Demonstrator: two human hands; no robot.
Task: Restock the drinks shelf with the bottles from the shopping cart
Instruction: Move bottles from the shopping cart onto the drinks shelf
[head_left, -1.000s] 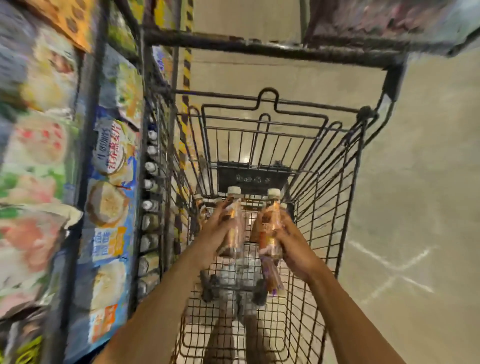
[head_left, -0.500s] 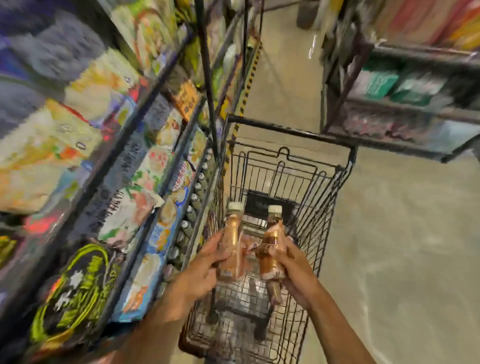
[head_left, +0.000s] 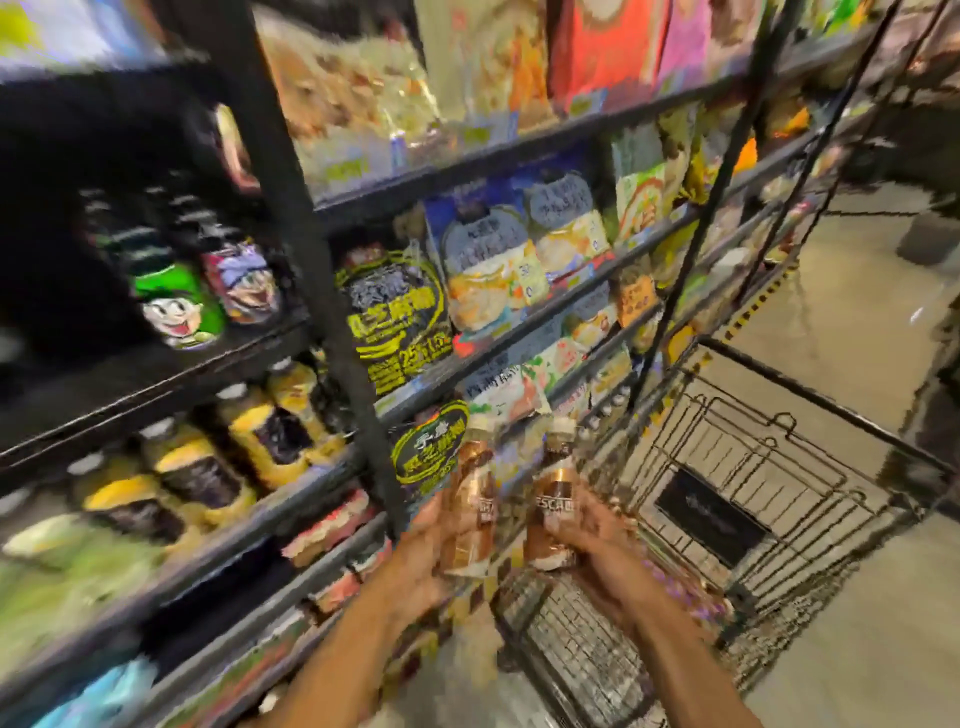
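Note:
My left hand (head_left: 421, 556) grips a brown bottle with a white cap (head_left: 470, 499), held upright. My right hand (head_left: 597, 540) grips a second brown bottle with a white cap (head_left: 553, 493) right beside it. Both bottles are lifted above the near end of the black wire shopping cart (head_left: 727, 467), in front of the dark metal shelving (head_left: 332, 291). A shelf at the left holds several yellow-and-black labelled bottles (head_left: 202, 467). The picture is blurred by motion.
Bags of snacks (head_left: 493, 270) fill the shelves ahead and to the right. Green and purple cans (head_left: 182, 301) stand on an upper left shelf. A yellow-black hazard strip (head_left: 753, 306) runs along the shelf base. Bare concrete floor (head_left: 857, 291) lies beyond the cart.
The view has swung left from the cart toward the shelves. Both hands, each still holding its bottle, have risen out of the cart and moved toward the shelving.

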